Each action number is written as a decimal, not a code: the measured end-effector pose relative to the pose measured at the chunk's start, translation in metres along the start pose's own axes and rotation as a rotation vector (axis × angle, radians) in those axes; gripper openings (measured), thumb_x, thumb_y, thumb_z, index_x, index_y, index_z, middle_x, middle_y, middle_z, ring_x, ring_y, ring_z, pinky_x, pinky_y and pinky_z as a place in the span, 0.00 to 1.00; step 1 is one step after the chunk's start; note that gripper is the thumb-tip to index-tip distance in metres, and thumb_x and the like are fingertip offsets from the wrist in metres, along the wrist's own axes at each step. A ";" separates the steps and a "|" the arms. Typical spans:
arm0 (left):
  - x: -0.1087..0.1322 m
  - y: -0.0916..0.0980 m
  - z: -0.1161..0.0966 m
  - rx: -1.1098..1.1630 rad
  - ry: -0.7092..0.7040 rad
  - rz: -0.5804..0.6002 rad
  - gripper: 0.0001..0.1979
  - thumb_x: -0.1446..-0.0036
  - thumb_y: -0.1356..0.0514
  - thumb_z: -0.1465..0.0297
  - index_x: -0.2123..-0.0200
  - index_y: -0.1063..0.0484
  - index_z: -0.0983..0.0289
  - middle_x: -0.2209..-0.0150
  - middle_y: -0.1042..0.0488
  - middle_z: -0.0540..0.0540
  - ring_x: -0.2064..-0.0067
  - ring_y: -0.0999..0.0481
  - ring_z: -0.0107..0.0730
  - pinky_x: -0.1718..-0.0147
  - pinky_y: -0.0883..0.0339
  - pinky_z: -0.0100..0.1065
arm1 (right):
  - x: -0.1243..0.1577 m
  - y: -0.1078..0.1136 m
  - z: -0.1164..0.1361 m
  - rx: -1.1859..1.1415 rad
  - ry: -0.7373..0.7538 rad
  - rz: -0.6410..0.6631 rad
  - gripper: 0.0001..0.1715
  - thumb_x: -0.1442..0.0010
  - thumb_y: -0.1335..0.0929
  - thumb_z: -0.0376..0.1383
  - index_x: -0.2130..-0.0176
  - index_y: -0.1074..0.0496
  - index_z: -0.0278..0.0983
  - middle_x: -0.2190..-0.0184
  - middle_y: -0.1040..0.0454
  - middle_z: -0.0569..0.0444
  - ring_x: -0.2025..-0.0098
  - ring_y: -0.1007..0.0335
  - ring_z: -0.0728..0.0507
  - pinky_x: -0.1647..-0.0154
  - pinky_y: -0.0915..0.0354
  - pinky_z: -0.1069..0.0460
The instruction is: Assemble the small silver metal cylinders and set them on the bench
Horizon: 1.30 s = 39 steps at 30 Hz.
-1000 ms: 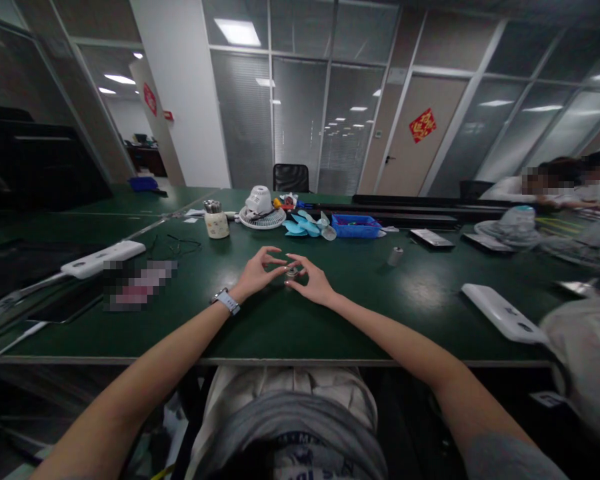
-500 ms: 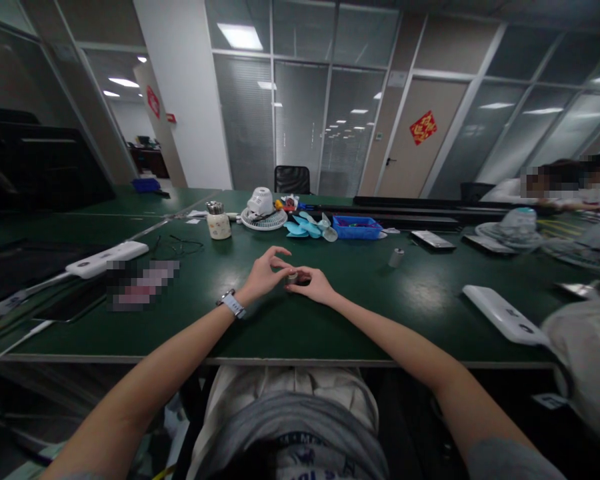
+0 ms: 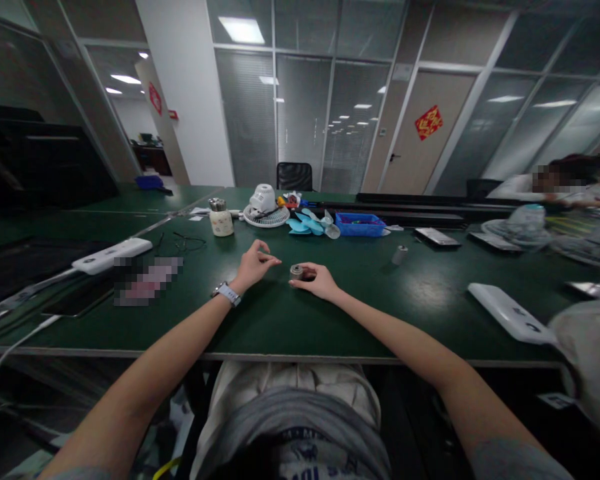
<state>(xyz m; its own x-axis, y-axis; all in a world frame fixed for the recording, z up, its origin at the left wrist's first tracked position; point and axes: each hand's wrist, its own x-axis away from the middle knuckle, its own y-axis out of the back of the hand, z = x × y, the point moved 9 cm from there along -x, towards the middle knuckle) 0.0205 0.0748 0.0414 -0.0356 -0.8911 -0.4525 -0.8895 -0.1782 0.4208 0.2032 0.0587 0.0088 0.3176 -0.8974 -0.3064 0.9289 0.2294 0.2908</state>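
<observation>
A small grey cylindrical part [image 3: 297, 271] lies on the green table [image 3: 280, 313] in front of me. My right hand [image 3: 319, 281] rests on the table with its fingers curled round this part. My left hand [image 3: 253, 265], a watch on its wrist, sits just left of the part with thumb and forefinger pinched together; whether anything is between them I cannot see. The two hands are a little apart.
Further back stand a white cup [image 3: 222, 219], a white fan base on a grille [image 3: 265, 207], light blue fan blades [image 3: 307, 224], a blue tray [image 3: 359, 225] and a small grey cylinder [image 3: 399, 254]. White power strips lie left [image 3: 111, 256] and right [image 3: 510, 313]. Other people sit at the right [image 3: 570, 183].
My left hand has drawn back to the left, away from the grey part. My right hand has closed over the part and lowered it onto the table.
</observation>
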 end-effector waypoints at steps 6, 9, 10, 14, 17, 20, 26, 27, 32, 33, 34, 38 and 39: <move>-0.005 -0.002 0.042 0.015 0.101 0.136 0.22 0.59 0.31 0.63 0.63 0.38 0.60 0.72 0.20 0.51 0.65 0.19 0.40 0.62 0.30 0.36 | -0.001 0.006 -0.011 -0.093 -0.067 -0.046 0.31 0.60 0.21 0.37 0.55 0.25 0.34 0.61 0.21 0.46 0.61 0.23 0.42 0.53 0.29 0.44; -0.005 -0.004 0.044 0.052 0.139 0.173 0.22 0.60 0.30 0.64 0.63 0.36 0.60 0.71 0.20 0.52 0.63 0.19 0.40 0.59 0.30 0.37 | -0.003 0.013 -0.016 -0.193 -0.118 -0.097 0.28 0.58 0.22 0.35 0.55 0.24 0.34 0.62 0.20 0.47 0.61 0.23 0.43 0.50 0.30 0.44; -0.005 -0.005 0.045 0.058 0.155 0.185 0.22 0.60 0.30 0.64 0.63 0.36 0.61 0.71 0.20 0.52 0.63 0.19 0.40 0.59 0.30 0.38 | -0.004 0.015 -0.018 -0.229 -0.134 -0.110 0.26 0.57 0.22 0.34 0.56 0.24 0.34 0.62 0.20 0.48 0.60 0.23 0.43 0.49 0.31 0.44; -0.004 -0.009 0.048 0.113 0.229 0.211 0.21 0.58 0.31 0.63 0.61 0.34 0.62 0.71 0.20 0.54 0.64 0.19 0.40 0.59 0.30 0.38 | -0.006 0.019 -0.027 -0.440 -0.215 -0.124 0.17 0.51 0.25 0.30 0.59 0.24 0.34 0.61 0.21 0.50 0.58 0.24 0.45 0.46 0.33 0.47; -0.006 -0.008 0.051 0.190 0.264 0.160 0.17 0.51 0.35 0.64 0.60 0.35 0.63 0.70 0.20 0.56 0.67 0.20 0.36 0.61 0.30 0.38 | -0.007 0.018 -0.034 -0.653 -0.290 -0.108 0.11 0.45 0.28 0.29 0.59 0.25 0.33 0.61 0.21 0.50 0.59 0.24 0.48 0.48 0.33 0.51; -0.008 -0.001 0.054 0.214 0.292 0.045 0.12 0.46 0.40 0.68 0.59 0.35 0.64 0.69 0.20 0.56 0.70 0.21 0.32 0.63 0.30 0.36 | -0.007 0.015 -0.038 -0.806 -0.374 -0.075 0.07 0.39 0.33 0.29 0.58 0.27 0.32 0.63 0.22 0.50 0.62 0.24 0.49 0.51 0.31 0.53; -0.009 0.009 0.055 0.164 0.311 -0.066 0.08 0.45 0.44 0.71 0.60 0.34 0.65 0.72 0.21 0.54 0.70 0.23 0.31 0.65 0.31 0.34 | -0.003 0.015 -0.037 -0.814 -0.480 -0.084 0.10 0.33 0.38 0.35 0.61 0.29 0.33 0.67 0.22 0.50 0.65 0.23 0.49 0.57 0.29 0.54; -0.009 0.009 0.054 0.159 0.314 -0.067 0.08 0.45 0.45 0.72 0.60 0.34 0.65 0.73 0.22 0.54 0.70 0.23 0.31 0.65 0.31 0.34 | -0.002 0.015 -0.036 -0.804 -0.488 -0.079 0.11 0.33 0.38 0.35 0.61 0.29 0.32 0.67 0.22 0.49 0.65 0.23 0.48 0.58 0.29 0.55; -0.007 0.010 0.050 0.148 0.336 -0.080 0.09 0.46 0.48 0.73 0.61 0.33 0.65 0.75 0.23 0.53 0.71 0.24 0.30 0.67 0.32 0.32 | -0.001 0.012 -0.035 -0.785 -0.526 -0.050 0.14 0.32 0.40 0.38 0.58 0.30 0.31 0.68 0.22 0.49 0.69 0.23 0.49 0.64 0.27 0.55; -0.007 0.010 0.049 0.147 0.337 -0.082 0.09 0.46 0.48 0.74 0.61 0.32 0.65 0.75 0.23 0.53 0.71 0.24 0.30 0.67 0.32 0.32 | -0.001 0.012 -0.036 -0.789 -0.532 -0.049 0.15 0.32 0.40 0.39 0.58 0.30 0.31 0.68 0.22 0.49 0.69 0.23 0.49 0.65 0.27 0.55; -0.007 0.011 0.048 0.149 0.336 -0.081 0.10 0.47 0.49 0.74 0.61 0.32 0.65 0.75 0.23 0.53 0.71 0.25 0.31 0.68 0.32 0.32 | -0.002 0.012 -0.037 -0.795 -0.535 -0.049 0.15 0.32 0.39 0.39 0.57 0.30 0.31 0.68 0.22 0.49 0.69 0.23 0.49 0.64 0.27 0.55; -0.009 0.008 0.049 0.163 0.305 -0.042 0.13 0.52 0.52 0.76 0.68 0.29 0.65 0.75 0.24 0.53 0.72 0.26 0.30 0.68 0.33 0.31 | -0.002 0.013 -0.038 -0.826 -0.544 -0.049 0.15 0.33 0.39 0.38 0.56 0.30 0.30 0.65 0.22 0.46 0.68 0.23 0.49 0.63 0.27 0.55; -0.010 0.007 0.049 0.157 0.288 -0.023 0.14 0.55 0.53 0.77 0.71 0.29 0.65 0.76 0.25 0.53 0.72 0.27 0.30 0.69 0.34 0.30 | -0.002 0.013 -0.038 -0.831 -0.547 -0.044 0.15 0.33 0.39 0.38 0.56 0.30 0.30 0.65 0.22 0.46 0.68 0.23 0.49 0.64 0.27 0.56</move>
<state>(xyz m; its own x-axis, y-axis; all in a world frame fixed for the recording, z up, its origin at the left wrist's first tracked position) -0.0076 0.1032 0.0100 0.0957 -0.9730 -0.2101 -0.9487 -0.1530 0.2767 0.2222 0.0774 -0.0212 0.3422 -0.9138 0.2187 0.8424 0.1953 -0.5022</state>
